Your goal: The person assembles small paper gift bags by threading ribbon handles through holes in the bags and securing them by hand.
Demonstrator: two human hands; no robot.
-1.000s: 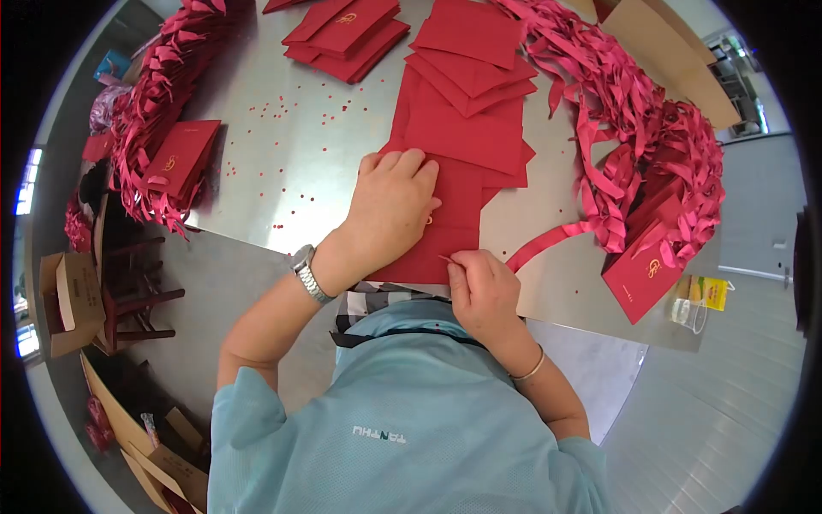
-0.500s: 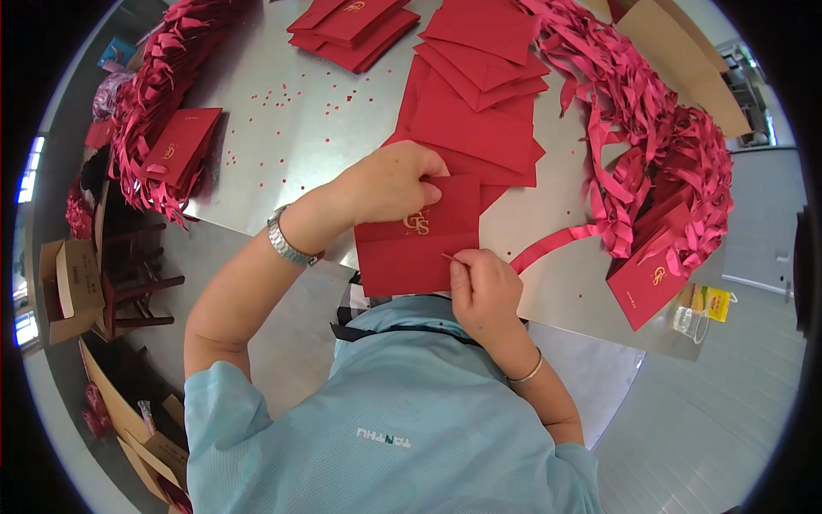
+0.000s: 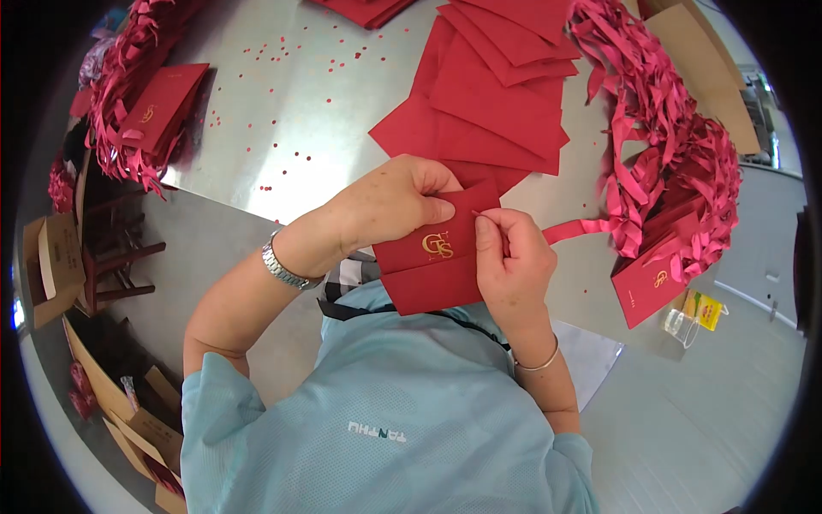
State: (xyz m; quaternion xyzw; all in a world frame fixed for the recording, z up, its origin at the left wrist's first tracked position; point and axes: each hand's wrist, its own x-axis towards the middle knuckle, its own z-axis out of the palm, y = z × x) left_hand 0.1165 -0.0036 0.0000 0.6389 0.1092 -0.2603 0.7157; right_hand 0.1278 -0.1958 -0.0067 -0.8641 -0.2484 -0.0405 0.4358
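Observation:
A red paper envelope (image 3: 428, 289) with a gold monogram is held just above my lap, at the table's near edge. My left hand (image 3: 390, 204) grips its upper part, thumb on the front face. At the envelope's upper right edge, my right hand (image 3: 514, 261) is closed in a pinch on the tip of a pink ribbon (image 3: 575, 230). The ribbon's other stretch runs from behind that hand to the ribbon heap on the right. Whether the tip passes through a hole in the envelope cannot be made out.
Loose red envelopes (image 3: 497, 107) overlap in a pile ahead. Ribbon bundles with finished-looking envelopes hang at the left (image 3: 163, 107) and right (image 3: 655, 287) table edges. Small red paper dots (image 3: 329, 100) dot the metal table (image 3: 291, 141). Cardboard boxes (image 3: 56, 265) stand at left.
My right hand has moved up along the envelope's right edge with the ribbon tip. The envelope is tilted more and shows more of its monogram. The whole view has shifted slightly.

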